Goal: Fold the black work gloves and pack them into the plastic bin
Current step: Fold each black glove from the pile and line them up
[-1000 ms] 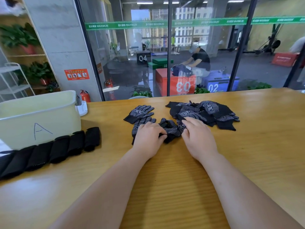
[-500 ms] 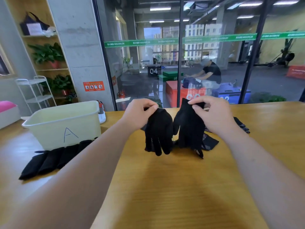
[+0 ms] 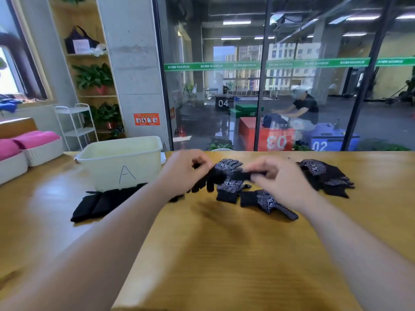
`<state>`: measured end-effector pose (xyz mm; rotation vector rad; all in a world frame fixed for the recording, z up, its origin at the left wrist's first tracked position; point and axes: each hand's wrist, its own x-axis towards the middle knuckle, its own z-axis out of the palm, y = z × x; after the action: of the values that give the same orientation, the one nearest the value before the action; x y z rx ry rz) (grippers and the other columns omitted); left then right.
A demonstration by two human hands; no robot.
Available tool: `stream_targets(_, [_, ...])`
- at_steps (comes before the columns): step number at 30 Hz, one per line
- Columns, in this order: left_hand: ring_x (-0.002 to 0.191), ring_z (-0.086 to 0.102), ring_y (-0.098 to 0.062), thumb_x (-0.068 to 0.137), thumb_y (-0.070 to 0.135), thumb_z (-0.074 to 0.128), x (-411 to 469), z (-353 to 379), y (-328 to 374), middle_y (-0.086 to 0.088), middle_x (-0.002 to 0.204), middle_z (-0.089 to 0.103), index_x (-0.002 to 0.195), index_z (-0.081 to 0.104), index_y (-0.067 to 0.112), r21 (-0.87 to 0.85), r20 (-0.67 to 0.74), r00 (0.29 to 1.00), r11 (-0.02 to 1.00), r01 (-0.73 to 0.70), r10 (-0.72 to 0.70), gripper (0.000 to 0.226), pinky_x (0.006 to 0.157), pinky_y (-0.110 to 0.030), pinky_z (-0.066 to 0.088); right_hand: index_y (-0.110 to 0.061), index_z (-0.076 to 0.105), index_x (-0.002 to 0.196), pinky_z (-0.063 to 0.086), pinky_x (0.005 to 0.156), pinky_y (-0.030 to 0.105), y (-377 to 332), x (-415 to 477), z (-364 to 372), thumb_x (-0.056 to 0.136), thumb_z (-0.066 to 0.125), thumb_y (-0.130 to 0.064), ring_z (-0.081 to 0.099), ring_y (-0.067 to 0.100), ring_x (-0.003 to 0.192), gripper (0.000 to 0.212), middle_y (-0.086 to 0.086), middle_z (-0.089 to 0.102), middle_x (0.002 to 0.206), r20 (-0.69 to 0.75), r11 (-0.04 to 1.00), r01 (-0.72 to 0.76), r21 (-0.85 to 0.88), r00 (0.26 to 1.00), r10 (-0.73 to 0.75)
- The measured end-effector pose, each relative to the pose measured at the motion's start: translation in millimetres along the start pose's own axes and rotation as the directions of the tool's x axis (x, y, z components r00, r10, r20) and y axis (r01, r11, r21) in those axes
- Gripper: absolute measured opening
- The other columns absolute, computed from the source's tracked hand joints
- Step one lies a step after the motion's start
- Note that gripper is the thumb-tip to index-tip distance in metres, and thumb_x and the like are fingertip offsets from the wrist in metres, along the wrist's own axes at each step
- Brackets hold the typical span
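Left hand point(image 3: 185, 170) and right hand point(image 3: 277, 179) pinch opposite ends of a black knitted work glove point(image 3: 216, 176) held crosswise, the cream plastic bin point(image 3: 107, 167) nearer the left.

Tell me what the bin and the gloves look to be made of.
The bin looks like cream plastic: smooth, faintly glossy moulded walls and a rolled rim. The gloves look like black knit fabric, matte and limp, with small white dots, probably rubbery grip.

Wooden table point(image 3: 224, 254) bears a plastic bin point(image 3: 107, 163), folded black gloves point(image 3: 98, 205) and loose gloves point(image 3: 269, 202)
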<state>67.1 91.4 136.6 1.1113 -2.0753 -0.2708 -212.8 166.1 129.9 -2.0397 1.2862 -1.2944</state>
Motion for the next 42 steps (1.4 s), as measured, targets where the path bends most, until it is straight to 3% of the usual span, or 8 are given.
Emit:
stream_targets(4, [0.080,0.070,-0.002,0.102,0.042,0.070,-51,21,-9,0.013,0.087,0.079,0.093,0.079,0.026,0.014,0.449,0.889,0.995,0.098,-0.094,0.020,0.082,-0.030,0.057,-0.035,0.078,0.113,0.056,0.094,0.025,27,-48,27,0.097,0.076,-0.028,0.073,0.002,0.104,0.017,-0.018,0.079,0.106,0.472,0.980,-0.103,-0.172,0.864,0.174])
stream_targets(8, [0.083,0.065,-0.001,0.103,0.053,0.062,-67,46,-24,0.012,0.095,0.076,0.103,0.077,0.031,0.092,0.306,0.946,0.992,0.083,-0.107,0.027,0.084,-0.034,0.057,-0.044,0.075,0.120,0.050,0.109,0.037,70,-49,36,0.101,0.068,-0.031,0.061,-0.007,0.119,0.024,-0.029,0.070,0.126,0.098,0.932,-0.106,-0.347,0.984,0.148])
stream_targets(10, [0.118,0.062,-0.008,0.102,0.063,0.057,-69,59,-29,0.012,0.131,0.066,0.132,0.067,0.039,0.137,0.338,0.938,0.990,0.030,-0.075,0.040,0.106,-0.039,0.051,-0.042,0.061,0.144,0.033,0.125,0.041,85,-43,38,0.107,0.057,-0.036,0.042,0.004,0.147,0.038,-0.023,0.050,0.156,0.156,0.853,-0.075,-0.517,0.971,0.180])
stream_targets(14, [0.164,0.011,-0.020,0.100,0.079,0.037,-75,87,-32,0.006,0.177,0.015,0.168,0.022,0.038,0.329,0.558,0.816,0.943,-0.052,-0.150,0.082,0.133,-0.047,0.016,-0.039,0.025,0.167,0.014,0.132,0.046,108,-39,38,0.109,0.029,-0.064,0.009,0.019,0.163,0.063,-0.011,0.015,0.176,0.236,0.686,-0.149,-0.712,0.869,0.434])
stream_targets(20, [0.165,0.006,-0.018,0.105,0.067,0.045,-58,91,-42,0.007,0.178,0.011,0.170,0.016,0.036,0.309,0.523,0.834,0.951,0.005,-0.174,0.077,0.133,-0.041,0.008,-0.034,0.026,0.167,0.022,0.129,0.052,119,-21,44,0.109,0.019,-0.064,0.013,0.028,0.162,0.066,-0.002,0.019,0.176,-0.022,0.551,-0.290,-0.783,0.897,0.441])
stream_targets(29, [0.164,-0.002,-0.007,0.102,0.079,0.025,-51,116,-55,0.012,0.178,0.008,0.171,0.012,0.034,0.320,0.393,0.914,0.947,-0.034,-0.100,0.084,0.134,-0.037,0.001,-0.047,0.012,0.167,0.004,0.131,0.055,122,35,83,0.105,0.015,-0.074,0.002,0.024,0.164,0.068,-0.010,0.001,0.178,0.286,0.612,-0.054,-0.789,0.849,0.444])
stream_targets(38, [0.163,-0.001,-0.004,0.100,0.082,0.027,-51,116,-59,0.013,0.177,0.012,0.170,0.015,0.034,0.266,0.385,0.919,0.964,-0.025,-0.083,0.086,0.134,-0.036,0.005,-0.043,0.015,0.168,0.008,0.131,0.056,170,53,47,0.099,0.008,-0.081,0.007,0.027,0.164,0.079,-0.006,0.007,0.178,0.003,0.498,-0.316,-0.807,0.842,0.539])
stream_targets(42, [0.162,0.012,-0.007,0.101,0.079,0.034,-51,114,-59,0.013,0.173,0.026,0.167,0.029,0.032,0.203,0.315,0.946,0.979,0.018,-0.082,0.081,0.133,-0.041,0.017,-0.032,0.037,0.162,0.029,0.123,0.052,158,46,49,0.104,0.017,-0.073,0.025,0.031,0.156,0.074,0.004,0.032,0.170,-0.164,0.399,-0.310,-0.863,0.919,0.358])
